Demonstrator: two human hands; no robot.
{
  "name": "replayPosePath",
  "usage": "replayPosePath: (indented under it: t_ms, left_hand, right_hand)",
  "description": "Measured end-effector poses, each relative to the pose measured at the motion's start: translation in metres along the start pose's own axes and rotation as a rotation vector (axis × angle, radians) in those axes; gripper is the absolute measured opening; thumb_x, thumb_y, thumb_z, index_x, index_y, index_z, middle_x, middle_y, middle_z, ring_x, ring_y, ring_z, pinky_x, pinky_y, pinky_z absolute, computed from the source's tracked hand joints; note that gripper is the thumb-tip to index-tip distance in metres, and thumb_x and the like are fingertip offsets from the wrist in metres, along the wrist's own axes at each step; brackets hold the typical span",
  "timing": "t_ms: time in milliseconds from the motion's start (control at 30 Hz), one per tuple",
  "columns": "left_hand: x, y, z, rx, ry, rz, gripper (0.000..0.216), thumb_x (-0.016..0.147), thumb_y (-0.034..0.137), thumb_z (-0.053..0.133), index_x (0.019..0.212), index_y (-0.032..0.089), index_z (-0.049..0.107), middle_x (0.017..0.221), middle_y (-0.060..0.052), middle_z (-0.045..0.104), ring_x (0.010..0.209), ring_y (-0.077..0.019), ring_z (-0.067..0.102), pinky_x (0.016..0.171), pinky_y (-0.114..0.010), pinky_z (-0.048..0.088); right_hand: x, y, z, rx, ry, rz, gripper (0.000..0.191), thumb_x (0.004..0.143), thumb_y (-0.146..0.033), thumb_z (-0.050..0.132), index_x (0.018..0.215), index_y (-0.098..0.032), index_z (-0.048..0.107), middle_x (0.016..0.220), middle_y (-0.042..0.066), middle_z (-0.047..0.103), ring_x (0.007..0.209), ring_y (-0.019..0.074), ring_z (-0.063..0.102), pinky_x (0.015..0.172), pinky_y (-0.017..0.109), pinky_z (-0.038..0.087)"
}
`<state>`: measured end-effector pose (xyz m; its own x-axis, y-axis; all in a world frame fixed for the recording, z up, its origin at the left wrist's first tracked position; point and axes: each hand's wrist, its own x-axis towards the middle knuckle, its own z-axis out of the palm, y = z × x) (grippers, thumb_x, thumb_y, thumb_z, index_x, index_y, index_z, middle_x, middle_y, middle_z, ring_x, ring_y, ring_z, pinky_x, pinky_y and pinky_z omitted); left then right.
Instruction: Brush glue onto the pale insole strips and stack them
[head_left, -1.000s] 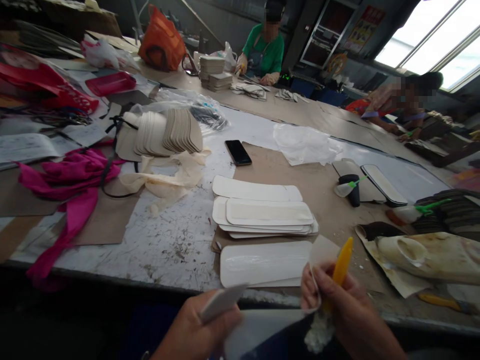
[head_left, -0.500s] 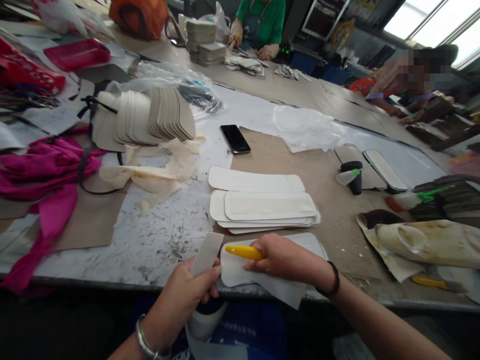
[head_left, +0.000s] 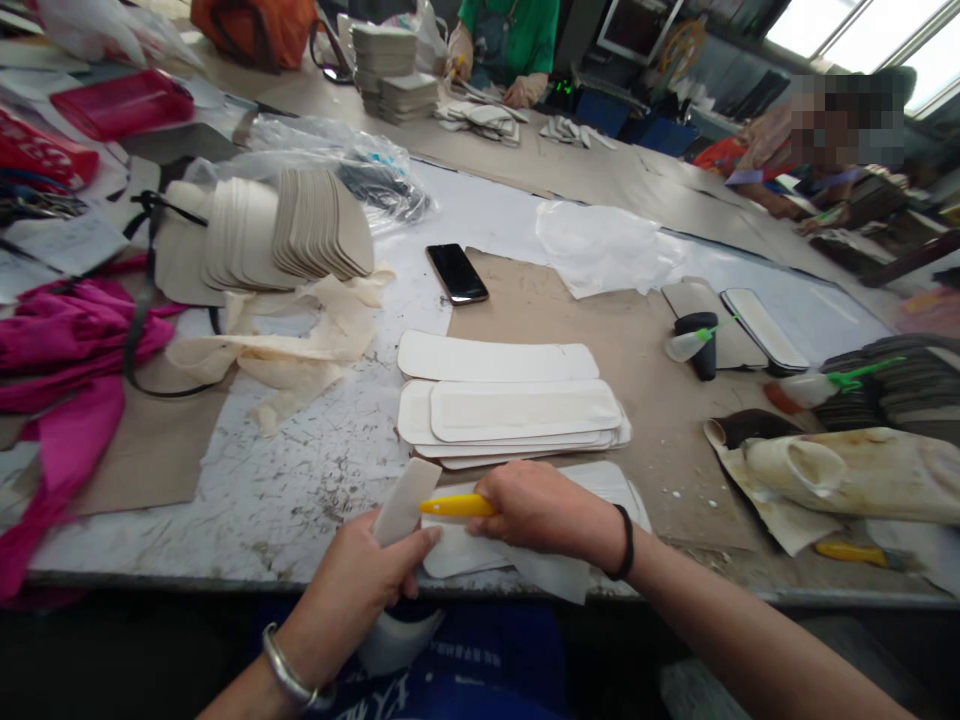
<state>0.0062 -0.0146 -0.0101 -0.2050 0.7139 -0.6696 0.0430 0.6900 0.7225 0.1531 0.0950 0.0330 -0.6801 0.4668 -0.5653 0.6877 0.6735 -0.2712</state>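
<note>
My left hand point(head_left: 371, 575) is closed on a white strip point(head_left: 406, 500) that stands up between thumb and fingers; more of it seems to hang below the hand. My right hand point(head_left: 525, 505) grips a yellow-handled tool point(head_left: 457, 506), its handle pointing left and its working end hidden by the hand. Beneath the right hand lie rounded white panels point(head_left: 611, 485) at the table edge. A loose translucent white piece point(head_left: 559, 575) juts out over that edge. Just beyond, a pile of long white panels point(head_left: 525, 410) lies flat.
A black phone point(head_left: 456, 273) lies behind the panels. At left are cream fabric scraps point(head_left: 292, 355), fanned beige pieces point(head_left: 315, 225) and magenta cloth point(head_left: 82, 400). Glue bottles point(head_left: 686, 345) and another yellow handle point(head_left: 851, 552) are at right. Two people work across the table.
My right hand has moved left with the yellow-handled tool, bringing the handle's end up to the strip. The view has shifted slightly. Both hands keep their hold.
</note>
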Motion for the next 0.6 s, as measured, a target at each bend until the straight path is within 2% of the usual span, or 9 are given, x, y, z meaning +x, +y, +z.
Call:
replayPosePath:
  t_ms: [100, 167, 267, 367, 467, 600]
  left_hand:
    - [0.002, -0.002, 0.002, 0.035, 0.041, 0.028, 0.033, 0.06, 0.049, 0.066, 0.055, 0.02, 0.053, 0.035, 0.004, 0.051, 0.036, -0.0118, 0.04, 0.042, -0.024, 0.028]
    - [0.001, -0.002, 0.003, 0.029, 0.061, 0.016, 0.036, 0.056, 0.053, 0.068, 0.052, 0.021, 0.051, 0.035, 0.003, 0.052, 0.035, -0.0119, 0.04, 0.041, -0.024, 0.028]
    - [-0.001, -0.003, 0.005, 0.004, 0.078, 0.007, 0.04, 0.054, 0.055, 0.07, 0.049, 0.02, 0.051, 0.036, 0.001, 0.055, 0.034, -0.0115, 0.041, 0.042, -0.024, 0.029]
    - [-0.002, -0.002, 0.005, 0.001, 0.091, -0.009, 0.034, 0.055, 0.046, 0.073, 0.051, 0.018, 0.054, 0.036, 0.002, 0.058, 0.034, -0.0111, 0.043, 0.044, -0.023, 0.031]
    - [-0.003, -0.001, 0.006, 0.014, 0.108, -0.048, 0.033, 0.052, 0.045, 0.075, 0.048, 0.019, 0.055, 0.035, 0.003, 0.058, 0.034, -0.0109, 0.044, 0.044, -0.022, 0.031]
    - [-0.005, 0.001, 0.008, 0.09, 0.132, -0.05, 0.043, 0.044, 0.058, 0.077, 0.042, 0.02, 0.057, 0.031, 0.004, 0.054, 0.036, -0.0134, 0.045, 0.047, -0.025, 0.033]
  right_hand:
    - [-0.013, 0.005, 0.0, 0.014, -0.002, -0.008, 0.024, 0.08, -0.039, 0.06, 0.083, -0.018, 0.072, 0.075, 0.008, 0.071, 0.069, 0.02, 0.063, 0.055, 0.024, 0.036]
    - [-0.033, 0.019, 0.001, 0.044, 0.001, 0.035, 0.019, 0.079, -0.035, 0.06, 0.082, -0.019, 0.071, 0.077, 0.006, 0.071, 0.071, 0.0199, 0.062, 0.056, 0.025, 0.035]
    - [-0.075, 0.052, 0.007, 0.117, 0.059, 0.224, 0.017, 0.081, -0.03, 0.056, 0.084, -0.018, 0.068, 0.082, 0.005, 0.069, 0.074, 0.0186, 0.06, 0.061, 0.025, 0.036]
    - [-0.108, 0.082, 0.019, 0.217, 0.156, 0.399, 0.021, 0.086, -0.03, 0.048, 0.087, -0.018, 0.065, 0.079, 0.002, 0.066, 0.071, 0.016, 0.058, 0.063, 0.024, 0.037]
    - [-0.115, 0.095, 0.031, 0.289, 0.25, 0.463, 0.023, 0.088, -0.03, 0.044, 0.091, -0.017, 0.063, 0.081, 0.002, 0.065, 0.074, 0.0163, 0.059, 0.066, 0.024, 0.038]
    - [-0.101, 0.093, 0.037, 0.227, 0.25, 0.559, 0.024, 0.086, -0.033, 0.047, 0.095, -0.018, 0.063, 0.088, 0.006, 0.068, 0.083, 0.0204, 0.063, 0.071, 0.026, 0.039]
